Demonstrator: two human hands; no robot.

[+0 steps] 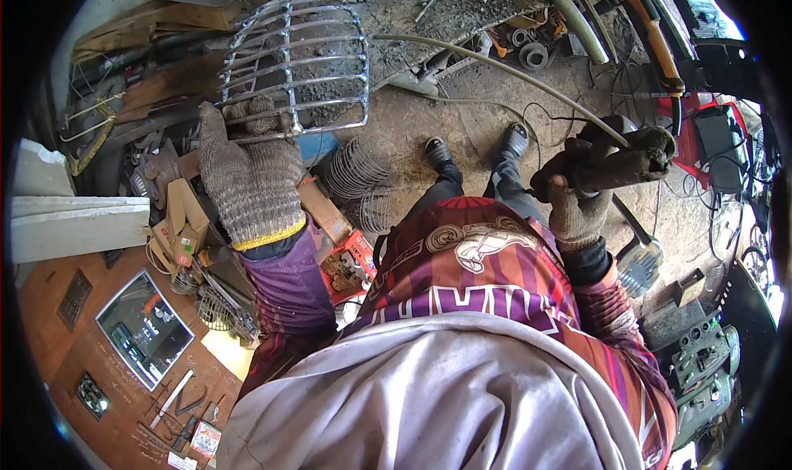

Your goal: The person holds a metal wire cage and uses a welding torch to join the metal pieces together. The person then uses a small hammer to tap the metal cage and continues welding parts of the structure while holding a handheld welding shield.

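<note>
My left hand, in a grey-brown knitted glove with a yellow cuff, is closed round the near edge of a cage-like metal frame. Curved, shiny flat bars cross one another in this frame. On the other side, my gloved right hand is closed round a dark, worn, thick-handled holder, which looks like a welding electrode holder. A long thin rod juts from it to the left. The rod's far end lies a little right of the frame, apart from it in this view. The holder partly hides my right fingers.
Coiled wire lies right of my left forearm, beside a red box. A worktable with grit is ahead. Cables cross the floor near my feet. A machine stands at right, a brown board with tools at left.
</note>
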